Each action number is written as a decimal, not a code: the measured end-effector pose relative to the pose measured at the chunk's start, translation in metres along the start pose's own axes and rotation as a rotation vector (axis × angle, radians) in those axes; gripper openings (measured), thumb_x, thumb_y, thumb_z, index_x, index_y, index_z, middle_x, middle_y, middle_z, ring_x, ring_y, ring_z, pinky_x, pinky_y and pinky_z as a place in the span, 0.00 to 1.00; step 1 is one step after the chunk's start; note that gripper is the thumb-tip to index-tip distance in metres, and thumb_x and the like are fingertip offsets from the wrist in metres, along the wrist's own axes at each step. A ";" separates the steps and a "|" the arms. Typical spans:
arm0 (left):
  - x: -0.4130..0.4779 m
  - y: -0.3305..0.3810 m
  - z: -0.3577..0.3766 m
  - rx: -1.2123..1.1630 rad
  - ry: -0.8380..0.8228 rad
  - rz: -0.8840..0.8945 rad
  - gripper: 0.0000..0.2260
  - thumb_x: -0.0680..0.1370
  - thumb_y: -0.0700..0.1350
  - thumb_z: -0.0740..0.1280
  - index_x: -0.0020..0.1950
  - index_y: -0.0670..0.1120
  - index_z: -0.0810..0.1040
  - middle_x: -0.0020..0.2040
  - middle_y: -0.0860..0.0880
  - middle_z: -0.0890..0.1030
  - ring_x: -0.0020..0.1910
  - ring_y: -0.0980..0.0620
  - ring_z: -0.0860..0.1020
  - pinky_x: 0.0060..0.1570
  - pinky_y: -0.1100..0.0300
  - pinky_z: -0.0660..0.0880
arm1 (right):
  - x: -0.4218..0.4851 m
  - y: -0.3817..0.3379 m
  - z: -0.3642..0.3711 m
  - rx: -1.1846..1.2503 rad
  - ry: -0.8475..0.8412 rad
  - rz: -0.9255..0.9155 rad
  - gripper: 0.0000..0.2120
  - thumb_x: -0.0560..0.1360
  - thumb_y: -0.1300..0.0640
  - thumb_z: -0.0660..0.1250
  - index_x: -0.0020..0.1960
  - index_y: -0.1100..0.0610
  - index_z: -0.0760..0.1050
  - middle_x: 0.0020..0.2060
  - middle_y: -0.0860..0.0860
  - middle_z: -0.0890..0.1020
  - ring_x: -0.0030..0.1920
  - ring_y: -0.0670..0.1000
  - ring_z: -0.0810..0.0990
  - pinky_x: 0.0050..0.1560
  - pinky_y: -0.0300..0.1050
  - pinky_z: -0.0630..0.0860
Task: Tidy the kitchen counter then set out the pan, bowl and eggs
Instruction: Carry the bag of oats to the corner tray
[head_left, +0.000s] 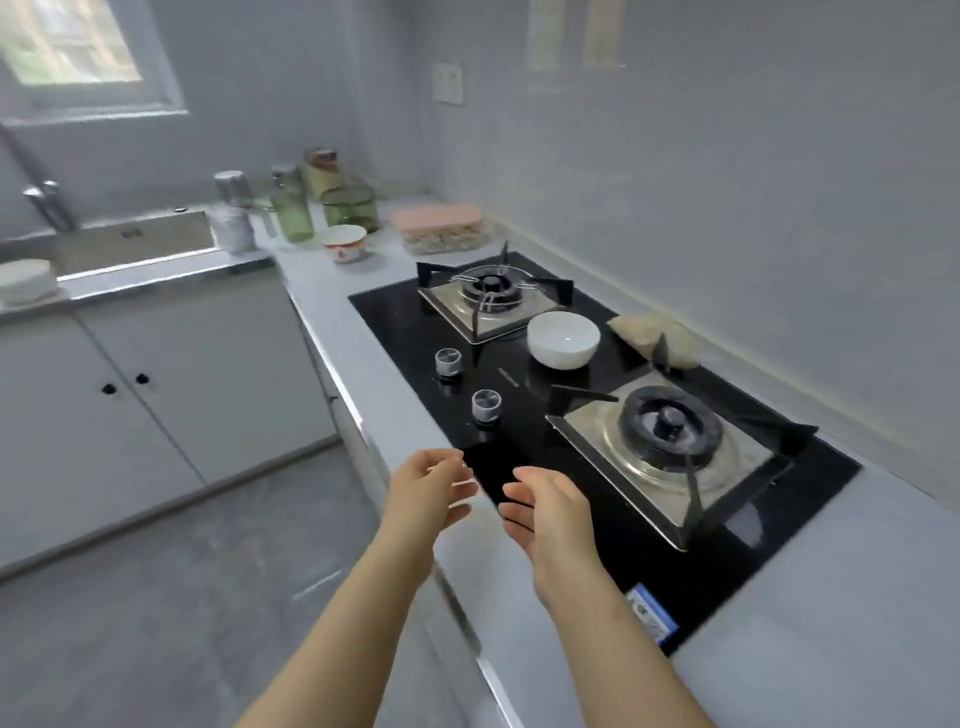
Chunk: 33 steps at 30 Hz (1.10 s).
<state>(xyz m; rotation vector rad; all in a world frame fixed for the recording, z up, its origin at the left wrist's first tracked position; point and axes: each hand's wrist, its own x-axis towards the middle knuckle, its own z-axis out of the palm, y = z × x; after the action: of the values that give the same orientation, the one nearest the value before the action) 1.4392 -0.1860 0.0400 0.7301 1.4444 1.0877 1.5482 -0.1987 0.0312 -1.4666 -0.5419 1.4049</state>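
White and glossy, a round ceramic bowl (563, 340) is sitting right of centre in the frame, on the black glass hob (395, 322) between its two gas burners (491, 293). A crumpled beige cloth (649, 338) is lying near it, toward the wall. Low in the middle of the frame, the left hand (431, 493) and the right hand (545, 512) are being held above the hob's near edge, palms turned toward each other. Each grip is spread, with fingers loosely extended, and nothing is being held or touched.

Judged from the loose things lying about, tidying is the step in hand. It would be done well by lifting the white bowl straight up, clear of the burners' iron prongs. The cloth is best gathered whole, so that nothing is dragged across the knobs.

Counted:
- Two burners.
- Two silver knobs (486, 405).
- Two bowls: the white one and a red-patterned bowl (344, 243), which is on the pale grey surface (332, 291) in the upper middle.
- One pink-lidded food box (441, 228).
- One green bottle (292, 213).
- One green glass jar (349, 208).

Further jars behind these, and a white stack at the left edge, are too blurred to be counted. No pan and no eggs are being shown anywhere.
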 end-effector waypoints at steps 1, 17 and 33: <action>0.002 0.003 -0.023 -0.023 0.054 0.006 0.05 0.79 0.40 0.60 0.50 0.46 0.76 0.47 0.46 0.80 0.48 0.48 0.80 0.48 0.57 0.77 | -0.001 0.006 0.022 -0.036 -0.050 0.010 0.05 0.78 0.59 0.60 0.48 0.57 0.75 0.42 0.53 0.79 0.41 0.51 0.78 0.42 0.42 0.76; 0.059 0.061 -0.374 -0.294 0.580 0.110 0.06 0.80 0.39 0.59 0.48 0.46 0.75 0.40 0.48 0.78 0.38 0.52 0.78 0.39 0.60 0.73 | -0.041 0.086 0.397 -0.273 -0.595 0.104 0.07 0.77 0.63 0.60 0.40 0.57 0.71 0.32 0.52 0.74 0.29 0.49 0.71 0.31 0.40 0.67; 0.152 0.102 -0.611 -0.382 0.805 0.088 0.06 0.80 0.40 0.59 0.46 0.47 0.75 0.41 0.48 0.77 0.39 0.52 0.78 0.39 0.60 0.73 | -0.049 0.145 0.661 -0.428 -0.809 0.211 0.06 0.78 0.62 0.59 0.42 0.57 0.70 0.33 0.52 0.75 0.30 0.49 0.72 0.32 0.40 0.67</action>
<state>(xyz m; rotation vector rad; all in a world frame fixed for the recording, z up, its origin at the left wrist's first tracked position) 0.8024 -0.1440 0.0376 0.0586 1.7809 1.7849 0.8815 -0.0733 0.0396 -1.2465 -1.2809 2.1503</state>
